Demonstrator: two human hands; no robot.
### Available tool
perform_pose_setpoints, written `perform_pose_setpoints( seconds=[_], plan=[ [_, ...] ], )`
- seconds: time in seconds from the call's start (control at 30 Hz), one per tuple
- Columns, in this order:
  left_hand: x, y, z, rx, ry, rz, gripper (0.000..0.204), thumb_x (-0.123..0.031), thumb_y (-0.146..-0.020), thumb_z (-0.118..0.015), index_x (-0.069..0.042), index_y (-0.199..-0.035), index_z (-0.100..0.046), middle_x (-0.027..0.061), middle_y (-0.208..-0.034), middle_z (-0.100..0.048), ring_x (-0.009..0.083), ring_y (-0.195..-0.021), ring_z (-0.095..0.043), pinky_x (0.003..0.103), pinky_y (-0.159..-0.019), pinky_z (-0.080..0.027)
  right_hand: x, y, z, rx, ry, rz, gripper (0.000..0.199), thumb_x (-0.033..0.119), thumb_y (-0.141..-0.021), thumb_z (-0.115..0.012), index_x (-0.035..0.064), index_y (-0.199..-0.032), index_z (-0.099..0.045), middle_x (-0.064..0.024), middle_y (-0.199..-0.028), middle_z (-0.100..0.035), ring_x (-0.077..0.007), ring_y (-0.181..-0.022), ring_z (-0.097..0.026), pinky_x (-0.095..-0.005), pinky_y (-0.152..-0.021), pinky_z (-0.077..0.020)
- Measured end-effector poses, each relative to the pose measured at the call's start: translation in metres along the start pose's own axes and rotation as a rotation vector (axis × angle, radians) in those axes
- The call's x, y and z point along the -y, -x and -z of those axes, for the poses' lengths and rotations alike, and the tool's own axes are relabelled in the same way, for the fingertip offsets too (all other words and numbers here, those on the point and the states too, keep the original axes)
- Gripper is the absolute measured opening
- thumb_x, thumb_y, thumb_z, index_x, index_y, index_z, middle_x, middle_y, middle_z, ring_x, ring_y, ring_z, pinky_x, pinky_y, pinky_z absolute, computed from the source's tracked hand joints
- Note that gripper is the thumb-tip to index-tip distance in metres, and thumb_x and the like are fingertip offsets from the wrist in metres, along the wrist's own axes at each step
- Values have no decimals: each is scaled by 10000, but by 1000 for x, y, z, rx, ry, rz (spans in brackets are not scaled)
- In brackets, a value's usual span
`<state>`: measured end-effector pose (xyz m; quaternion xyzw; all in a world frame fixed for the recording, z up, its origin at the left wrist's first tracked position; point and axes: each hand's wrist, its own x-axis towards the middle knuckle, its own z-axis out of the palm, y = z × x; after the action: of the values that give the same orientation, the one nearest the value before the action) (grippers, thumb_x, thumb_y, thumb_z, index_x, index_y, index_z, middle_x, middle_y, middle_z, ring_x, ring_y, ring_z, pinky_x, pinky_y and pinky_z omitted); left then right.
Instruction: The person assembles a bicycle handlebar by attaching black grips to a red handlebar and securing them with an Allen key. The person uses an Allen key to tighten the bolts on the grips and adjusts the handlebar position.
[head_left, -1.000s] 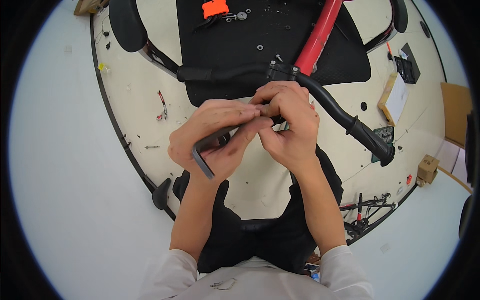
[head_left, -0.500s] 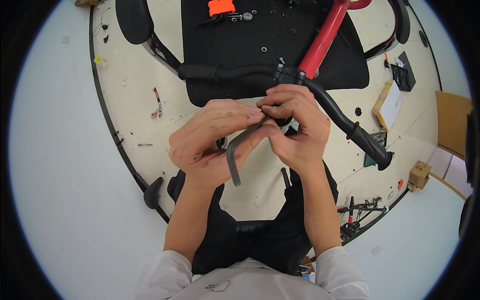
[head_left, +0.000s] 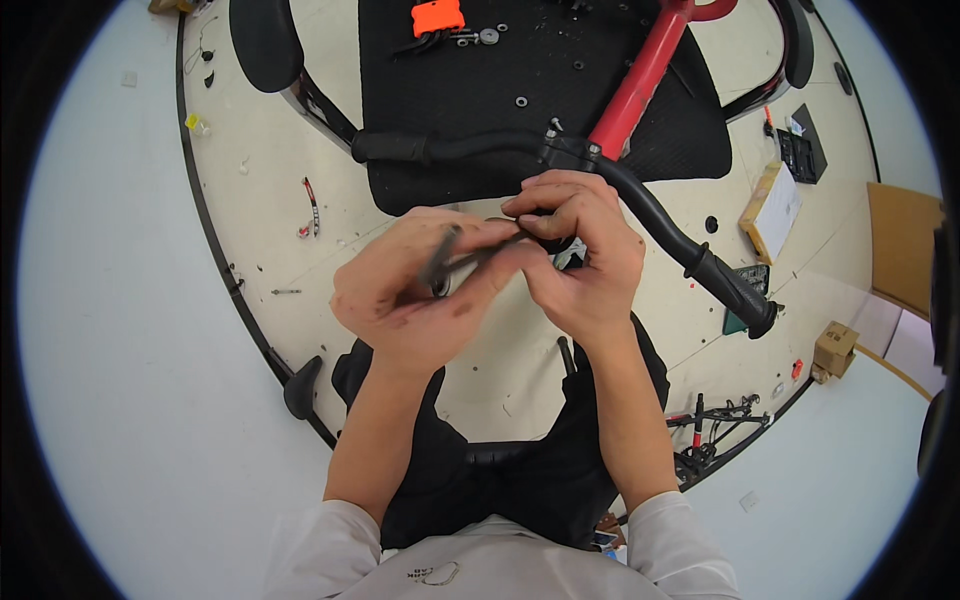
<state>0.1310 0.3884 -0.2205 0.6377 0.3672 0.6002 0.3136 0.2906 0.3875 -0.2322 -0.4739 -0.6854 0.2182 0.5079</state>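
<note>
Both hands met just below the black handlebar, over the pale round table. The left hand had its grip closed around a dark L-shaped hex key, whose short arm stood up between the thumb and the curled fingers while the long arm ran toward the other hand. The right hand pinched the far end of that key, fingertips pressed narrow around it; what the tip met was hidden behind the fingers.

The handlebar lay across the table just beyond the hands, clamped at its middle to a red frame tube that slanted away from it. Its right half curved down past the right hand and ended in a ribbed black grip sleeve. Beyond the handlebar a black mat carried small washers and an orange block. To the right of the handlebar lay a flat cardboard box, and farther on that side a small brown carton sat by the table's edge. To the left of the handlebar a small red-and-black tool rested on the bare tabletop.
</note>
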Motion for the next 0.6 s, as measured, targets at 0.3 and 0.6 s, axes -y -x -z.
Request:
perform_pose_setpoints(
  seconds=[0.3, 0.6],
  plan=[
    [-6, 0, -10, -80, 173, 191, 261, 123, -762, -748, 75, -1018, -730, 167, -947, -749, 225, -875, -724, 289, -796, -565, 0, -2, 1, 17, 59, 64, 232, -20, -665, -765, 29, -884, -710, -62, -932, -733, -253, -985, -681, -344, -808, -473],
    [3, -2, 0, 8, 5, -59, 268, 121, -683, -811, 58, -931, -733, 149, -877, -746, 244, -810, -730, 313, -724, -581, 2, -2, -2, 0, 46, -5, 234, -84, -610, -700, 14, -823, -699, -85, -879, -737, -276, -971, -684, -352, -868, -509]
  ],
)
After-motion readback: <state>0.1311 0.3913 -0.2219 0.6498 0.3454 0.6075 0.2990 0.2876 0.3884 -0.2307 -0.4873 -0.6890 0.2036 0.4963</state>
